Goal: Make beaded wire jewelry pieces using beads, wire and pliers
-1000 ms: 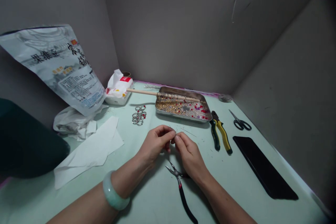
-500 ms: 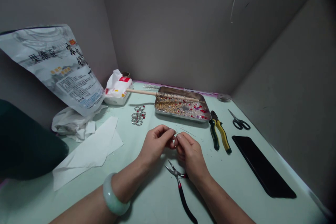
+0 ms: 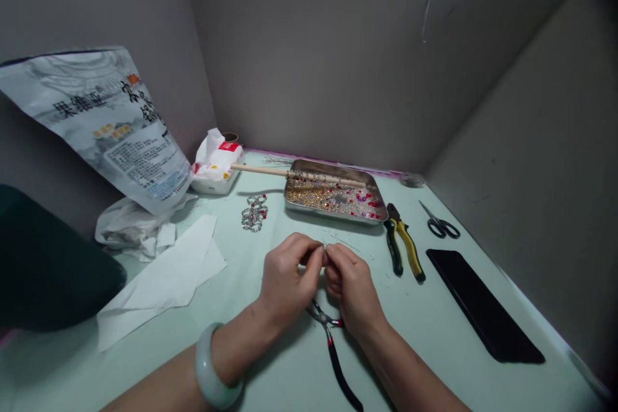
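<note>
My left hand (image 3: 292, 273) and my right hand (image 3: 353, 283) meet fingertip to fingertip over the middle of the table. Both are closed in a pinch on a tiny thing between them, too small and covered to name. Under them lie needle-nose pliers (image 3: 333, 347) with dark handles, jaws partly hidden by my left hand. Just beyond the hands, thin wire pieces (image 3: 342, 241) rest on the tabletop. To the left sits a cluster of beaded rings (image 3: 254, 212) with red beads. A metal tray (image 3: 333, 215) of gold, clear and red beads stands behind, a wooden stick (image 3: 261, 170) lying across it.
On the right are yellow-and-green pliers (image 3: 405, 244), scissors (image 3: 440, 224) and a flat black object (image 3: 483, 306). The left side holds paper sheets (image 3: 159, 283), a tissue pack (image 3: 217, 170), a large printed pouch (image 3: 120, 129) and a dark green object (image 3: 53, 264). Walls enclose the back and right.
My left hand has turned and shifted slightly, its thumb now lower, covering more of the needle-nose pliers' jaws. The right hand stays nearly still. Other things have not moved.
</note>
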`<state>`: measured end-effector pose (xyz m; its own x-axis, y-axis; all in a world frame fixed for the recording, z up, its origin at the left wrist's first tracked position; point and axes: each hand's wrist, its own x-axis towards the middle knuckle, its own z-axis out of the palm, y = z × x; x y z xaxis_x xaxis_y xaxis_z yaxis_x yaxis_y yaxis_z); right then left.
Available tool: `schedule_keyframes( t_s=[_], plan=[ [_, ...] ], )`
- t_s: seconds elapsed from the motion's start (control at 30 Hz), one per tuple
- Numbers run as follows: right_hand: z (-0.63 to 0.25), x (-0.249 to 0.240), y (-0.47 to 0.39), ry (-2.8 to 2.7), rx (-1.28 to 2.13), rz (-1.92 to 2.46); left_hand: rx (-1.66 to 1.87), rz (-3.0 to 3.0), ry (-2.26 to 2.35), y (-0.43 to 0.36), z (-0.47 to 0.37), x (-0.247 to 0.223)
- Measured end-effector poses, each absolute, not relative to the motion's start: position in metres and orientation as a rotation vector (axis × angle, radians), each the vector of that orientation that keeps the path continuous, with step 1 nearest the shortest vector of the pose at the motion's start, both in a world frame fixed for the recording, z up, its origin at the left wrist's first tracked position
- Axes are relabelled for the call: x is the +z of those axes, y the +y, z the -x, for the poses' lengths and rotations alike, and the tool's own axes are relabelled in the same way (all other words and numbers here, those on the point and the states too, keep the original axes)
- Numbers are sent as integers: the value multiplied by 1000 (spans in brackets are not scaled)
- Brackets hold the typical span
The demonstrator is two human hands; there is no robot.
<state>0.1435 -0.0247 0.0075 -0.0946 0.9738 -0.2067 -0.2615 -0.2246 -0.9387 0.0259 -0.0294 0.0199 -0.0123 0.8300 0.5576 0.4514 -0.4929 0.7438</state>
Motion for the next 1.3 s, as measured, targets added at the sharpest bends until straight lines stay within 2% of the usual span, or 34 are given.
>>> schedule_keyframes(
  t_s=[0.13,0.37,0.67,1.3],
  plan=[
    [-148,11,-22,-902,1634,1101,1537,-2120,1336,-26,-23,15],
    [-151,12,-20,-790,1835,987,1548,-2054,1328,-22,-21,17],
    [-156,10,-13,-680,2049,878,1277,-1820,1151,-11,-14,20],
    [-175,9,-6,-699,2559,528,1008,-2063,957,-7,5,42]
  ],
)
